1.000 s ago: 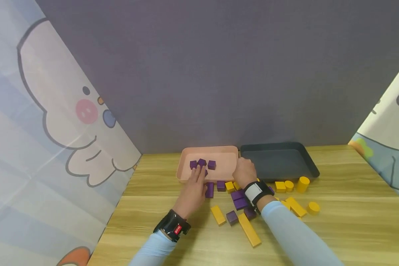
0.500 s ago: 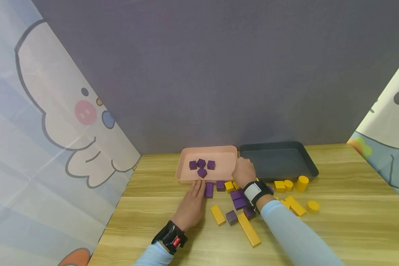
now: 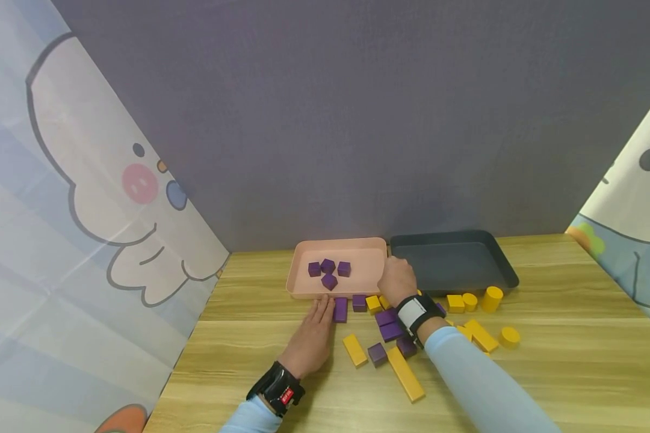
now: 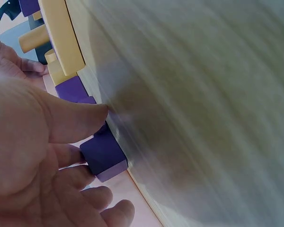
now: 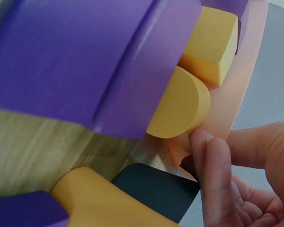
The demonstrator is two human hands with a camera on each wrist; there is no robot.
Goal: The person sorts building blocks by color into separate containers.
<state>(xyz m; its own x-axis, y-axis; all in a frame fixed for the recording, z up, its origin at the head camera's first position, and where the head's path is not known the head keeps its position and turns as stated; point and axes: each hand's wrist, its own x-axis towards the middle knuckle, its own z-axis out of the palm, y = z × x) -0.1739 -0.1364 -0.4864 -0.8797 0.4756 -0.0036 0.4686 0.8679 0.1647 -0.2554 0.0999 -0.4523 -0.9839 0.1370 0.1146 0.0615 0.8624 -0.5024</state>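
My left hand [image 3: 310, 338] lies on the table in front of the pink tray [image 3: 369, 260], fingers extended together toward its near edge. Just right of its fingertips is a flat purple block [image 3: 340, 310]; in the left wrist view a purple block [image 4: 104, 153] shows between thumb and fingers. My right hand [image 3: 398, 281] is at the tray's right end, beside the dark tray [image 3: 455, 264]. Seen from the right wrist, curled fingers [image 5: 217, 170] and thumb pinch the pink tray's rim, close to a round yellow block [image 5: 177, 104]. Several purple cubes [image 3: 329, 281] sit in the pink tray.
Purple and yellow blocks lie in front of the trays, among them a long yellow block [image 3: 406, 374], a short yellow block [image 3: 355, 350] and a purple cube [image 3: 377, 354]. A yellow cylinder [image 3: 492, 299] stands at the right. A grey panel [image 3: 325, 120] rises behind.
My left hand has drawn back from over the pink tray to the table before it, uncovering a purple cube inside. My right hand has stayed at the tray's right end.
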